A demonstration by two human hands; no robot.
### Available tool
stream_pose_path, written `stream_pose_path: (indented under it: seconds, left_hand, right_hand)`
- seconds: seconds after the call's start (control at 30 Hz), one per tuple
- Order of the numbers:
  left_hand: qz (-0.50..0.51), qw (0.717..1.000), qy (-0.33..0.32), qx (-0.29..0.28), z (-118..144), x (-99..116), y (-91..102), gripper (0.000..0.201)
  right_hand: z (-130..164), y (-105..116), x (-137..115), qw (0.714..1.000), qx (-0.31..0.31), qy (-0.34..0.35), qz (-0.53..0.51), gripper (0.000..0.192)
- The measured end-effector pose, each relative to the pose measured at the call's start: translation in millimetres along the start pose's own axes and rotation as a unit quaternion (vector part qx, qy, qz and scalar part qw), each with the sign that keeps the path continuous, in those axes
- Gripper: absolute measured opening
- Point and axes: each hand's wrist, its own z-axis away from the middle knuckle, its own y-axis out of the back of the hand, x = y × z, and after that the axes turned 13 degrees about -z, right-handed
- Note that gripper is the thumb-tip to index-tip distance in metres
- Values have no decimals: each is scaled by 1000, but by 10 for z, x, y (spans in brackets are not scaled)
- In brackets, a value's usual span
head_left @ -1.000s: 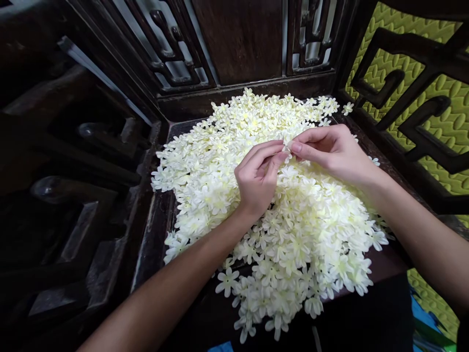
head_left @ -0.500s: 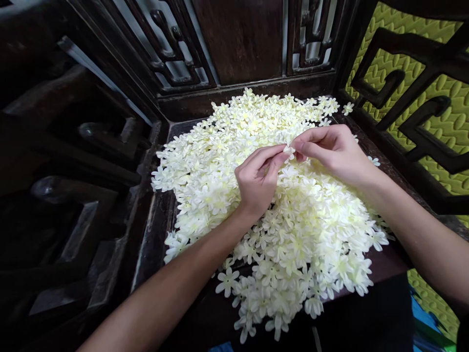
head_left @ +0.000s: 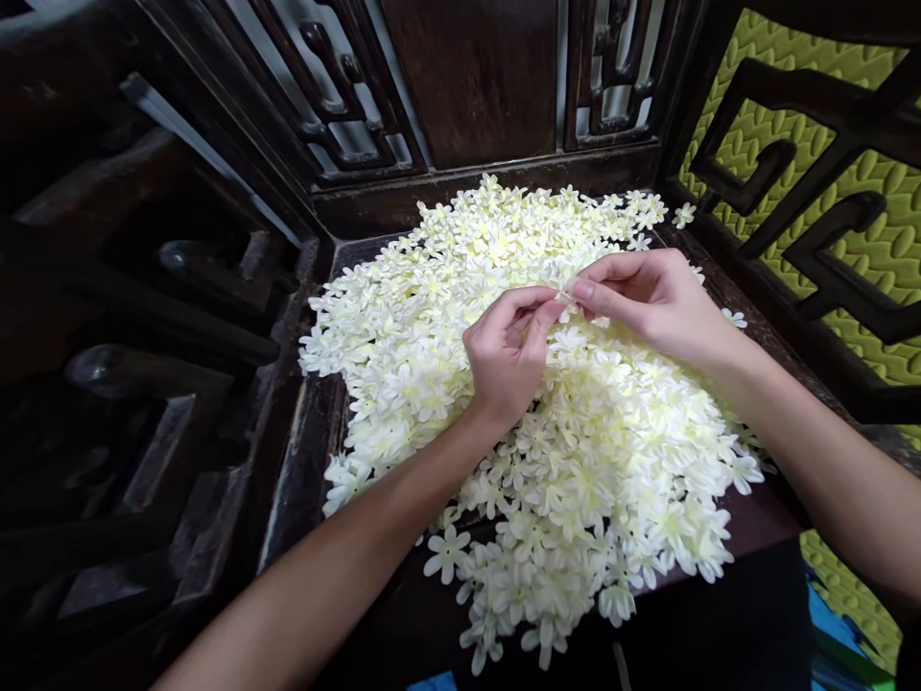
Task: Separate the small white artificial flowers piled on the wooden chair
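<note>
A broad heap of small, pale cream-white flowers [head_left: 403, 384] with yellowish centres covers the dark wooden seat. Over the middle of it, my left hand [head_left: 509, 350] is closed, thumb and forefinger pinching a small white flower [head_left: 566, 305]. From the other side, my right hand [head_left: 654, 297] pinches at the same flower with thumb and forefinger. The fingertips of both hands nearly meet and partly cover the flower. Its petals are too small and hidden to make out clearly.
The dark wooden seat [head_left: 767, 513] has a carved back panel [head_left: 471, 86] behind the heap. Carved armrests stand at left [head_left: 165, 384] and right [head_left: 813, 106]. Beyond the right one is a yellow-green patterned surface [head_left: 763, 115]. A single flower [head_left: 683, 215] lies apart near the back right corner.
Both hands stay nearly in place. The right fingertips have shifted slightly over the flower, and the grip on it has changed a little.
</note>
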Motion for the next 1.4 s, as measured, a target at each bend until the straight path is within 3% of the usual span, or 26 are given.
stream_pose_path:
  seconds: [0.8,1.07,1.17,1.3,1.4]
  left_hand:
    - [55,998,41,-6,3,39,-31,13]
    - [70,995,63,-16,6,69,-20,17]
    - [85,995,50,-8,4,37,-46,15]
    - [66,997,1,25,-11,-15,-61,26]
    - [35,999,-13,18,-17,-26,-42,30]
  right_hand:
    - [-16,5,31,999,-11,27,22,31]
    - [-26,-19,42,997,12,57,50,50]
    - [-26,-24,51,996,28,66,57,52]
    - [-36,-20,59,991,80,96,57,48]
    - [-45,-14,66,989,96,105,48,43]
